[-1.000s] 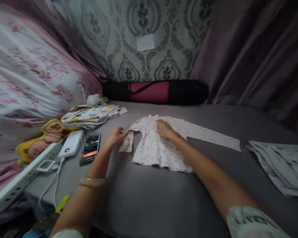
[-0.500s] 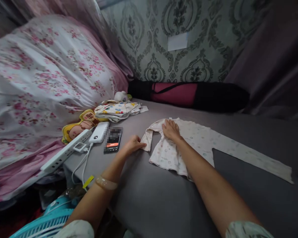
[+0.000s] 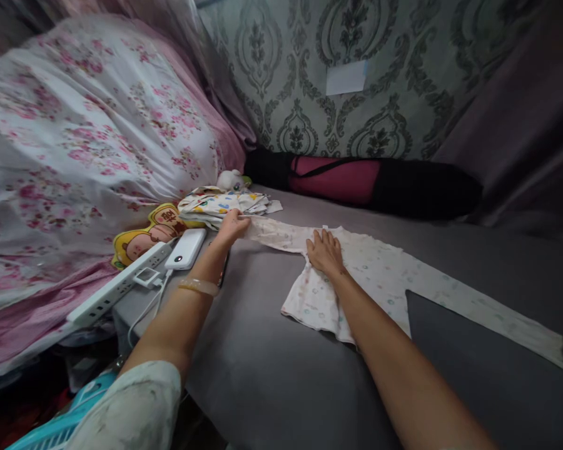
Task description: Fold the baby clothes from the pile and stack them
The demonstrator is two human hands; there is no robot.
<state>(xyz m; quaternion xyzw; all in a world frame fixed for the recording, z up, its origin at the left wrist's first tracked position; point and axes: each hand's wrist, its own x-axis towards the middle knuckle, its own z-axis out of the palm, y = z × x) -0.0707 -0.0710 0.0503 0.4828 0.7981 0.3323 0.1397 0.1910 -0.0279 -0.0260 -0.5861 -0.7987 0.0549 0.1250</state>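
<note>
A small white long-sleeved shirt (image 3: 370, 269) with a faint print lies spread on the grey bed sheet (image 3: 263, 350). My left hand (image 3: 234, 225) is closed on the cuff of its left-side sleeve, which stretches out toward the pile of clothes. Flat on the shirt near that shoulder rests my right hand (image 3: 326, 251), fingers spread a little and pressing the cloth. The other sleeve reaches out straight to the right. Under my left forearm a phone is mostly hidden.
Folded printed clothes (image 3: 216, 203) lie beyond my left hand, near a white plush toy (image 3: 232, 180). At the left are a power bank (image 3: 187, 249), a power strip (image 3: 122, 284) and a yellow cushion (image 3: 145, 236). A long black and maroon bag (image 3: 356, 181) lies along the wall.
My left hand has moved up and left, pulling the bent sleeve out nearly straight. My right hand stays on the shirt. The view has shifted slightly.
</note>
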